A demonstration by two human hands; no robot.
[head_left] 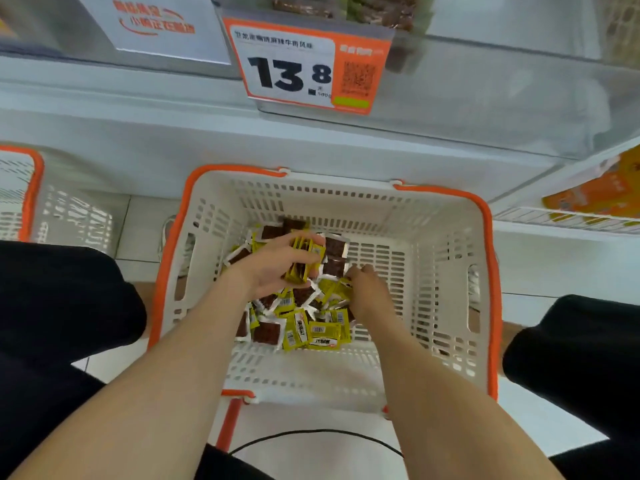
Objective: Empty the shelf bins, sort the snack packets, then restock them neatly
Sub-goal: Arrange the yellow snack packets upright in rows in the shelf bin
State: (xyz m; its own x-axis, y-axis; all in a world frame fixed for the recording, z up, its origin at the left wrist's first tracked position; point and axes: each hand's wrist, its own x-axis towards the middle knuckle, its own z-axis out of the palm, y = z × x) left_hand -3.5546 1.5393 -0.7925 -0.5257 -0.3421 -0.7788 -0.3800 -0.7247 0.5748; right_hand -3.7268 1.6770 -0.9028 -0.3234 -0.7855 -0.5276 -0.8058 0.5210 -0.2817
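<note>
The basket [491,271] is sitting directly below my fingers, presumably to contain the emptied stock. Loose packets [304,327], brown and yellow, are lying heaped under them. My left fingers [284,241] are curling round a yellow stack [301,258], apparently gathering one sort. My right fingers [358,271] are dipping, bent, into the heap beside that stack; whether they are pinching a packet I cannot tell.

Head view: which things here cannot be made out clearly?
Right hand grip: fingertips buried among the packets, head view.
Price tag small print: blurred, too small.
Second basket: cut off by the left edge.
Upper bin contents: blurred, cut off by the top edge.
</note>
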